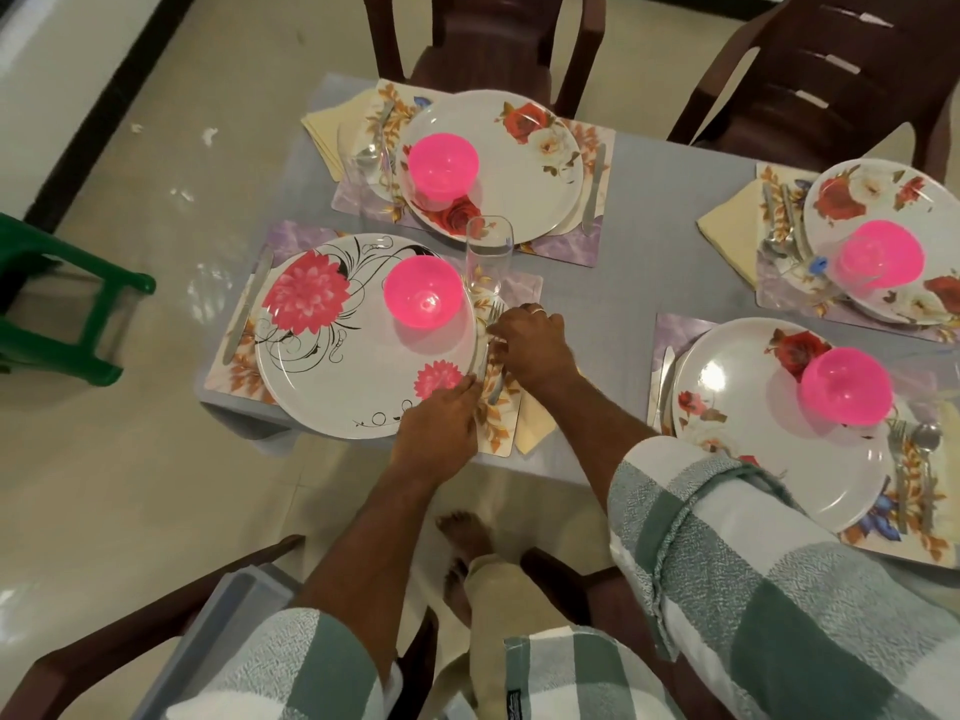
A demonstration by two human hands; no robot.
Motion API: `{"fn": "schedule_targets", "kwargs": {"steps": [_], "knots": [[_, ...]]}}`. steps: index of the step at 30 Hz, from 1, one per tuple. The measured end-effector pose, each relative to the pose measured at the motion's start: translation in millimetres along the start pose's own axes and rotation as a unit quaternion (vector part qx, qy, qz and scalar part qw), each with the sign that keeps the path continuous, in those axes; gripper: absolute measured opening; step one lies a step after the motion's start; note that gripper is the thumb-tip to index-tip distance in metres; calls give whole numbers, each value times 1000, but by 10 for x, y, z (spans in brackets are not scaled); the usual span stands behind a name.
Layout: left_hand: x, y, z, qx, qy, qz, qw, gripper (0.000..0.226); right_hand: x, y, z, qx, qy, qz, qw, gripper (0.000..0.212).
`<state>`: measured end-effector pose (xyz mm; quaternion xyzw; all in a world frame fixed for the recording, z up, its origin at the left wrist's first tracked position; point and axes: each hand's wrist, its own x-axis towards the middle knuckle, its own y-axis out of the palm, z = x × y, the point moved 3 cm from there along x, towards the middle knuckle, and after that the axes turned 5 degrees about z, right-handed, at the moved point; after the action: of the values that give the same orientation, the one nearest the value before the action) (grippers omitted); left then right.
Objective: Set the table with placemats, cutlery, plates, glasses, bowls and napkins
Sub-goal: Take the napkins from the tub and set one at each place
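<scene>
Right now both hands, left and right, pinch the steel fork; a nudge could topple the tall clear glass just beyond.

text: none legible | small dark tag on checked shirt hem: print too small

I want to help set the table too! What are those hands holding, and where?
The left hand and right hand both touch the cutlery beside the plate, around the handles; the exact hold cannot be told.
</scene>
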<state>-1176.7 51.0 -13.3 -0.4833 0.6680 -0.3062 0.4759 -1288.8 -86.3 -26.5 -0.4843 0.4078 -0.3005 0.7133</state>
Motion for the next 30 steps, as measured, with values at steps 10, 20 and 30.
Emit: {"fn": "schedule_targets", "kwargs": {"steps": [10, 20, 30], "knots": [[431, -835, 354, 39, 3, -62, 997, 57, 348, -745, -204, 232, -30, -128, 964, 89], [562, -1182, 521, 40, -26, -57, 997, 57, 720, -818, -89, 150, -3, -66, 986, 79], [494, -1343, 628, 46, -45, -41, 997, 58, 666, -888, -32, 129, 25, -91, 987, 89]]}}
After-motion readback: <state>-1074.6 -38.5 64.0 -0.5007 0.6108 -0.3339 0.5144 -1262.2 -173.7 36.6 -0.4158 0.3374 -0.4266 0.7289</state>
